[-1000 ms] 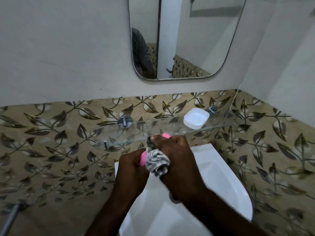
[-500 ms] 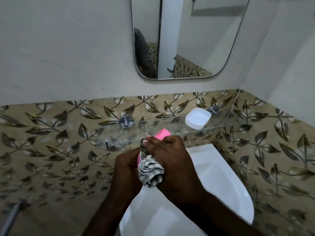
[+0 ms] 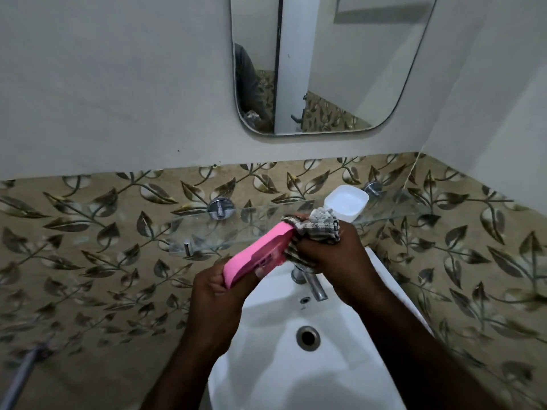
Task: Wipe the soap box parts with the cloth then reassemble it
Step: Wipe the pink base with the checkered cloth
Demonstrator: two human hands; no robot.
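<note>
Head view: L hand (image 3: 216, 294) clamped on lower end of pink soap box part (image 3: 257, 252), held tilted, upper end rising toward R hand (image 3: 331, 255). R hand closed round bunched checked cloth (image 3: 318, 229), pressed against upper end of pink part. Both held above white sink (image 3: 325, 365); tap (image 3: 310, 284) just below R hand, drain (image 3: 307, 337) lower down. White soap box part (image 3: 346, 202) on glass shelf (image 3: 393, 207), just beyond R hand, partly hidden by cloth. Mirror (image 3: 325, 63) on wall above both hands. Leaf-pattern tiles (image 3: 88, 247) behind shelf, L of hands.
</note>
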